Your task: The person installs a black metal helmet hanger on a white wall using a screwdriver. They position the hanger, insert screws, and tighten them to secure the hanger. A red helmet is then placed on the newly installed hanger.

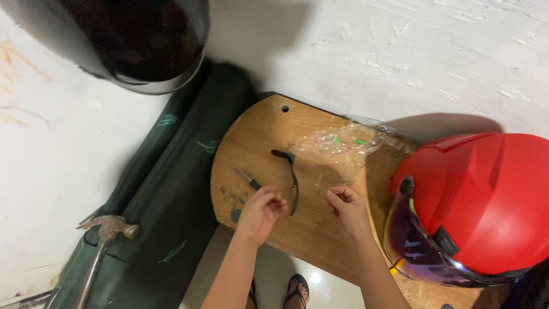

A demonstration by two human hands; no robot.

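My left hand [261, 210] hovers over a wooden board [257, 131], fingers pinched together; I cannot tell whether something small is between them. A small screwdriver [250, 181] lies just beyond that hand. My right hand [346, 207] is beside it, fingers curled in, apparently holding nothing. Between the two hands lies a thin curved black plastic strip [293, 178]. A crumpled clear plastic bag [337, 143] with green bits inside rests further back on the board. A small dark piece [235, 216] sits by the board's near left edge.
A red helmet with a tinted visor [474, 206] sits at the board's right end. A dark green bag [166, 189] lies to the left with a claw hammer [103, 240] on it. A dark helmet visor [137, 40] is at top left. My sandalled feet [289, 292] show below.
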